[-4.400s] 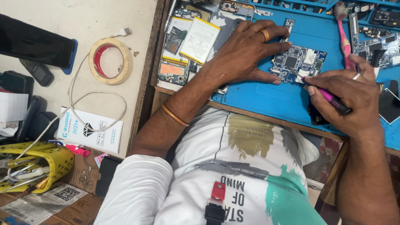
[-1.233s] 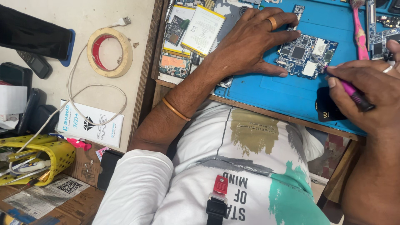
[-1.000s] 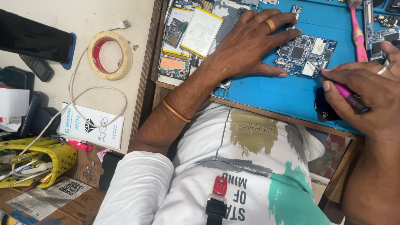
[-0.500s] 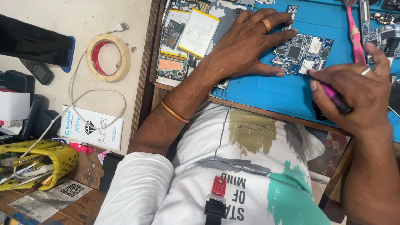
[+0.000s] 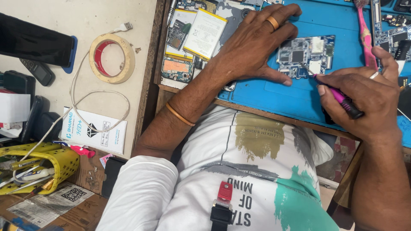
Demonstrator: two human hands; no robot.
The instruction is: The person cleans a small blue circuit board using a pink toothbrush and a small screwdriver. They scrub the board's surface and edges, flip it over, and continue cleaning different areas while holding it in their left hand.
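A small blue-green circuit board [image 5: 306, 54] lies on a blue work mat [image 5: 338, 25]. My left hand [image 5: 257, 42], with a gold ring, rests flat on the mat and presses the board's left edge with thumb and fingers. My right hand [image 5: 364, 96] grips a pink-handled screwdriver [image 5: 338, 96], its metal tip touching the board's lower middle. A thin orange bangle [image 5: 180, 115] circles my left forearm.
A pink tool [image 5: 366, 36] lies upright on the mat beside more boards at the right edge. Phone batteries and parts [image 5: 192, 38] sit left of the mat. On the pale counter lie a tape roll [image 5: 112, 58], a white cable [image 5: 85, 111], a white box [image 5: 94, 130] and a yellow basket [image 5: 38, 169].
My right hand has shifted left and down over the last second, bringing the screwdriver tip onto the board. My left hand has stayed on the board.
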